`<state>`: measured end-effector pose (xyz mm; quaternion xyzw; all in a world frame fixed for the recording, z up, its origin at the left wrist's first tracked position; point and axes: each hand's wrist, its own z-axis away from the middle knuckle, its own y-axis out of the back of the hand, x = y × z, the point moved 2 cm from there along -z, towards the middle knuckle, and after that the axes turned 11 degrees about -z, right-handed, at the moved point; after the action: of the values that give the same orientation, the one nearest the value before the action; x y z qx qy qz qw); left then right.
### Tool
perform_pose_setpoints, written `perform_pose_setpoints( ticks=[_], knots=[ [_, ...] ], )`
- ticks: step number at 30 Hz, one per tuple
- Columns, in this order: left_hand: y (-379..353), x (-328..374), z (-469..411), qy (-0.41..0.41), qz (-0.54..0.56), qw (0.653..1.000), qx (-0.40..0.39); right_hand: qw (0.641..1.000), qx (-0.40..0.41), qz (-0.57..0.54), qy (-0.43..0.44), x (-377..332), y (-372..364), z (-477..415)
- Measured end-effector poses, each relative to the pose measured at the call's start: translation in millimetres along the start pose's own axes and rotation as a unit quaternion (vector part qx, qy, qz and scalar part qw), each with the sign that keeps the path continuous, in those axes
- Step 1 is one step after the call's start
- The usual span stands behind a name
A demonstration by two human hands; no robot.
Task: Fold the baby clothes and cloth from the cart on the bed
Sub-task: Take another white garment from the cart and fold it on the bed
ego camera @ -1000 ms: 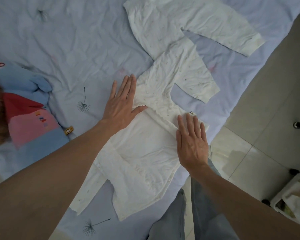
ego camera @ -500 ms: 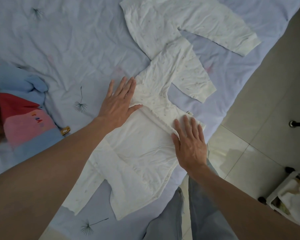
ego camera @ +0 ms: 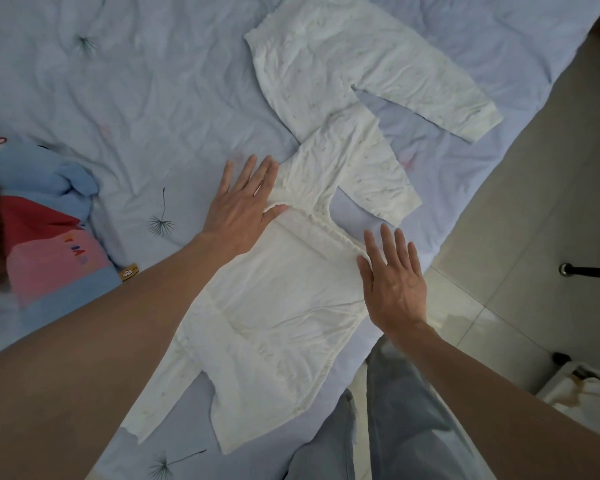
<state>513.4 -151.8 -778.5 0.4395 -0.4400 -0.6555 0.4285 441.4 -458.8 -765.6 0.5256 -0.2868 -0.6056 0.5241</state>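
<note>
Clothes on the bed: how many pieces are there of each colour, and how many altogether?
White: 2, the baby top flat under the left hand and right hand, and the baby trousers beyond it.
Blue, red and pink: 1, the garment at the bed's left edge.
Total: 3 on the light blue bedspread.

Garment (ego camera: 274, 292) on bed (ego camera: 136, 98) (pants (ego camera: 343, 64) behind)

White baby garment (ego camera: 284, 296); pale blue bedsheet (ego camera: 136, 98) with dark dandelion prints.
</note>
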Motion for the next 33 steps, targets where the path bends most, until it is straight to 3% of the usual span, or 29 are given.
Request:
perform_pose_setpoints(
  ticks=[10, 21, 33],
  knots=[
    [13.6, 0.3, -40.7, 0.050, 0.020, 0.998, 0.018, 0.999, -0.001, 0.003, 0.040, 28.1, 29.3, -71.9],
    [-6.9, 15.7, -55.3, 0.174, 0.047, 0.983, -0.022, 0.981, -0.046, 0.005, 0.189, 57.0, 45.8, -147.9],
    [-11.9, 18.7, -71.6, 0.264, 0.064, 0.962, -0.038, 0.955, -0.076, 0.063, 0.280, 58.6, 63.5, -216.2]
  ],
)
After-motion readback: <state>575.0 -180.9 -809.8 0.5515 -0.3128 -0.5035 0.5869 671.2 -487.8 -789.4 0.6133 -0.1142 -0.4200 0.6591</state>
